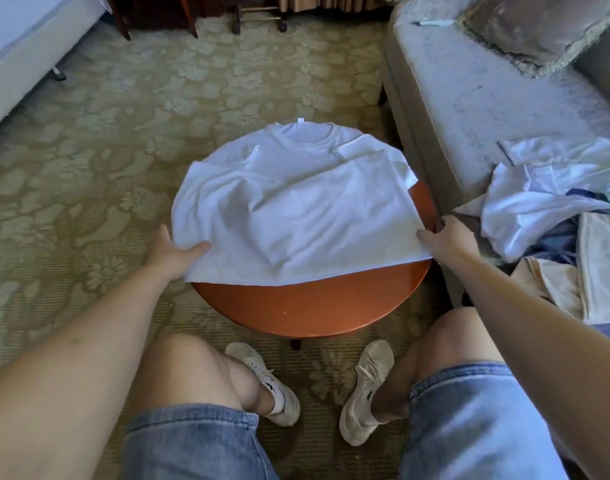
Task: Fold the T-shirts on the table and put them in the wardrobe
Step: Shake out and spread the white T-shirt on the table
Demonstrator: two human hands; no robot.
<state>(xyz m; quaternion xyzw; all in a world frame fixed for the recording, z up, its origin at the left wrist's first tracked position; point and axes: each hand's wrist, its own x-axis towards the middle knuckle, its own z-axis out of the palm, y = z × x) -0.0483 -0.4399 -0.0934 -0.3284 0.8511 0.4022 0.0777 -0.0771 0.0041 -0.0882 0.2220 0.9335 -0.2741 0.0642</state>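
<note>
Each hand, left hand (173,249) and right hand (445,239), pinches a hem corner of the white T-shirt (289,202); I think both should lift evenly so the fold lands straight on the round table (307,306).

Both bare arms reach forward, nearly straight. The left hand (178,249) pinches the near left hem corner of the white cotton T-shirt (296,209), thumb on top. The right hand (449,239) pinches its near right corner.

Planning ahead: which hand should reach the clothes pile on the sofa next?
Probably right: the right hand holds the T-shirt hem nearest the clothes pile; the left hand is across the table.
</note>
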